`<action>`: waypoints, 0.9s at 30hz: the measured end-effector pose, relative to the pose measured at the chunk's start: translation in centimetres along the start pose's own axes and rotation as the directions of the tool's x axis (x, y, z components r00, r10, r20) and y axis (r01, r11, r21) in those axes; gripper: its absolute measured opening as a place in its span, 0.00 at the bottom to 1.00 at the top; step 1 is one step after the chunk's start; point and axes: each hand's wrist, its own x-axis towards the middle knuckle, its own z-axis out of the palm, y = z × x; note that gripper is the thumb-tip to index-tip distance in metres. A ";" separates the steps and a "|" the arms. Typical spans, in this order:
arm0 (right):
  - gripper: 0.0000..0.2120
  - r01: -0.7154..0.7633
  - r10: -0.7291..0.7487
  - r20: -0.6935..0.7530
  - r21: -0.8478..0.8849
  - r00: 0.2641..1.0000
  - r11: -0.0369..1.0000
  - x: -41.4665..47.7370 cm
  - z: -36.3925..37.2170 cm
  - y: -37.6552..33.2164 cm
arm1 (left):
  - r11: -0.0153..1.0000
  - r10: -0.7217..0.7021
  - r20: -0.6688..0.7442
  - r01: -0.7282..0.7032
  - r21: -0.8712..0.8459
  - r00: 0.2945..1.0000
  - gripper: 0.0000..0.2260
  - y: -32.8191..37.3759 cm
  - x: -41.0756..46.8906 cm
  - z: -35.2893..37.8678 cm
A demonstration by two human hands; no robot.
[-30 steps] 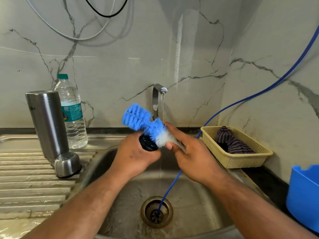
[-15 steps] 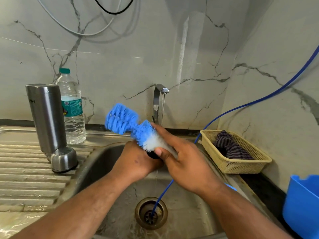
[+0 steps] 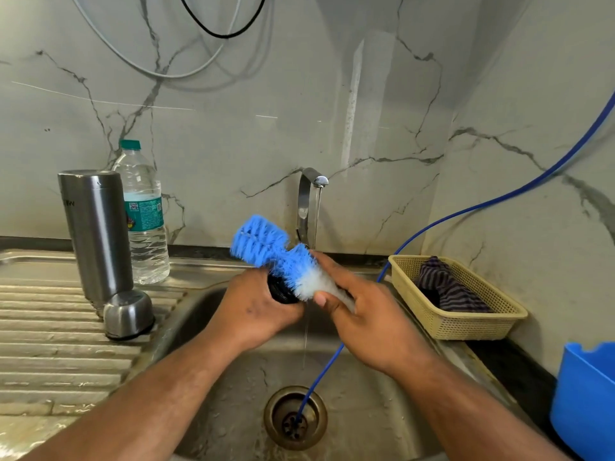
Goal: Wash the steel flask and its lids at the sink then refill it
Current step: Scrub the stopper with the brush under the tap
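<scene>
Left hand (image 3: pixel 256 307) is gripping a black lid (image 3: pixel 281 292), right hand (image 3: pixel 369 324) clutching a blue brush (image 3: pixel 266 244) against it. Steel flask (image 3: pixel 96 234) is standing left.

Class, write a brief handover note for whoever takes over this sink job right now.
Left hand grips the small black round lid; right hand holds the blue-and-white bristle brush against it, over the steel sink, tap running.
Tall steel flask and domed steel cap stand on the drainboard.
Done: cannot tell.
Left: finish scrubbing the lid, rinse, refill the flask.
</scene>
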 end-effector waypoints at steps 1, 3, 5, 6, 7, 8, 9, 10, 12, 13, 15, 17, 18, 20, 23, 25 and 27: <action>0.28 -0.004 0.005 -0.013 0.026 1.000 1.000 0.1 0.1 -0.1 | 1.000 0.022 0.027 -0.022 -0.007 0.999 0.09 0.3 -0.1 0.2; 0.28 0.028 -0.027 -0.017 0.071 0.999 0.997 0.1 0.4 -0.6 | 0.996 0.075 0.098 -0.069 -0.059 0.992 0.10 0.8 -0.3 0.9; 0.29 0.060 -0.060 -0.014 0.053 0.998 0.997 -0.1 0.4 -0.8 | 0.991 0.062 0.118 -0.047 -0.128 0.991 0.11 0.7 -0.4 1.3; 0.29 0.067 -0.066 -0.034 0.041 0.997 0.997 -0.1 0.2 -0.7 | 0.991 0.016 0.100 -0.002 -0.133 0.995 0.10 0.7 -0.3 1.1; 0.30 0.063 -0.060 -0.068 0.045 0.996 0.997 0.0 -0.2 -0.5 | 0.990 -0.053 0.067 0.061 -0.129 0.996 0.09 0.5 -0.1 1.0; 0.30 0.050 -0.043 -0.109 0.063 0.993 0.997 0.1 -0.7 -0.3 | 0.982 -0.132 0.026 0.134 -0.133 0.991 0.09 0.6 -0.1 0.7; 0.30 0.029 -0.017 -0.143 0.080 0.990 0.996 0.1 -1.1 -0.1 | 0.964 -0.214 -0.012 0.209 -0.166 0.977 0.10 0.4 0.1 0.4; 0.30 0.007 0.009 -0.162 0.095 0.987 0.995 0.1 -1.4 0.0 | 0.928 -0.298 -0.025 0.284 -0.240 0.954 0.12 0.2 0.2 0.1; 0.30 -0.017 0.034 -0.148 0.111 0.988 0.994 0.0 -1.5 0.1 | 0.773 -0.449 0.062 0.422 -0.474 0.891 0.20 -0.2 0.4 -0.5; 0.30 -0.014 0.028 -0.130 0.104 0.991 0.994 -0.1 -1.4 0.0 | 0.672 -0.470 0.116 0.440 -0.596 0.875 0.25 -0.4 0.5 -0.7; 0.30 0.002 0.006 -0.091 0.081 0.996 0.997 -0.2 -1.1 -0.1 | 0.519 -0.470 0.155 0.414 -0.748 0.869 0.26 -0.7 0.7 -1.2; 0.29 0.018 -0.015 -0.051 0.052 0.999 0.998 -0.2 -1.0 0.0 | 0.444 -0.471 0.153 0.384 -0.810 0.868 0.24 -0.9 0.9 -1.5; 0.29 0.026 -0.025 -0.035 0.035 0.999 0.999 -0.2 -1.0 0.1 | 0.431 -0.473 0.143 0.370 -0.823 0.870 0.24 -0.7 0.9 -1.7; 0.30 0.034 -0.035 -0.020 -0.011 0.999 0.999 -0.2 -0.9 0.5 | 0.440 -0.473 0.117 0.349 -0.827 0.873 0.24 -0.7 1.0 -2.0; 0.31 0.016 -0.018 -0.036 -0.048 0.999 0.999 -0.2 -0.8 0.8 | 0.427 -0.476 0.114 0.342 -0.837 0.872 0.23 -0.4 1.1 -2.2; 0.31 -0.009 0.006 -0.043 -0.060 0.999 0.998 -0.2 -0.7 0.9 | 0.397 -0.457 0.116 0.319 -0.861 0.882 0.21 -0.6 1.1 -2.0; 0.31 -0.028 0.024 -0.051 -0.089 0.998 0.996 -0.2 -0.7 0.8 | 0.407 -0.427 0.082 0.272 -0.872 0.901 0.20 -0.9 1.3 -1.7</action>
